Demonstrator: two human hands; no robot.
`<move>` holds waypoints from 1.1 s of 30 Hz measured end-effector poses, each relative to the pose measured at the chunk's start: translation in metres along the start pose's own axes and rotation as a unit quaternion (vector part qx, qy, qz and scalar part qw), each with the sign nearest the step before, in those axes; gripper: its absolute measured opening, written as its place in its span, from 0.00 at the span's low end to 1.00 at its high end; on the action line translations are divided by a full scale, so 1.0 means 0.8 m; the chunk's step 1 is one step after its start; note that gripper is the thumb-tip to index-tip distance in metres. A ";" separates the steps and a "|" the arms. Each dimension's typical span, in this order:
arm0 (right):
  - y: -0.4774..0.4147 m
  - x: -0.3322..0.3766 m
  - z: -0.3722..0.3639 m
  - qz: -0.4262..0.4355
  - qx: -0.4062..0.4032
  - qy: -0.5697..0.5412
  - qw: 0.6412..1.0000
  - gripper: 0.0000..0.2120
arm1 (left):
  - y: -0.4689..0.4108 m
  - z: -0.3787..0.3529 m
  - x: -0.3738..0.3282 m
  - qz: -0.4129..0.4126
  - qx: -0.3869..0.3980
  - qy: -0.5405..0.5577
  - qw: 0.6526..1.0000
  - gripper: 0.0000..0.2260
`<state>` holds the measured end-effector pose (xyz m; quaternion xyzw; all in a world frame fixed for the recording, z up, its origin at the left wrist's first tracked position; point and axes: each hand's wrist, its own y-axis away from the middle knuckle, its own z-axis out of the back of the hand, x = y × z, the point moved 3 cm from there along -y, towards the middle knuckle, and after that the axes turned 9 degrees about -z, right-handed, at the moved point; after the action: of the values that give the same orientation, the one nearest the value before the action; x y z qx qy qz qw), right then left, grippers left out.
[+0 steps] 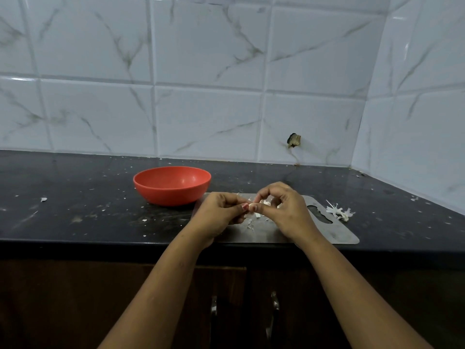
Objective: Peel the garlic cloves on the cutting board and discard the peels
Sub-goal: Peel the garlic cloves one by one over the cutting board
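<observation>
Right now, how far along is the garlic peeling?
Some peeling is done: a pile of peels lies on the counter beside the cutting board, and scraps lie on it. In hand: the left hand and right hand pinch one garlic clove. Left: clearing the peels; what shows of the red bowl holds nothing. Further cloves are hidden, if any.

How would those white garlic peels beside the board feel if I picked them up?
The garlic peels look thin and wispy, so probably feather-light and floppy. A push would likely scatter them; small flakes already dot the counter.
</observation>
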<state>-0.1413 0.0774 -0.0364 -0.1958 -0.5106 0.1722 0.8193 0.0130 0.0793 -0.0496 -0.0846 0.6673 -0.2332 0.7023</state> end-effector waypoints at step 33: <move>0.001 0.001 -0.005 0.010 0.036 0.043 0.998 0.08 | 0.002 0.000 -0.004 0.003 -0.003 0.006 1.000 0.06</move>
<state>-0.1374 0.0776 -0.0380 -0.1785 -0.4666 0.1899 0.8452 0.0131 0.0822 -0.0475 -0.0834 0.6723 -0.2291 0.6990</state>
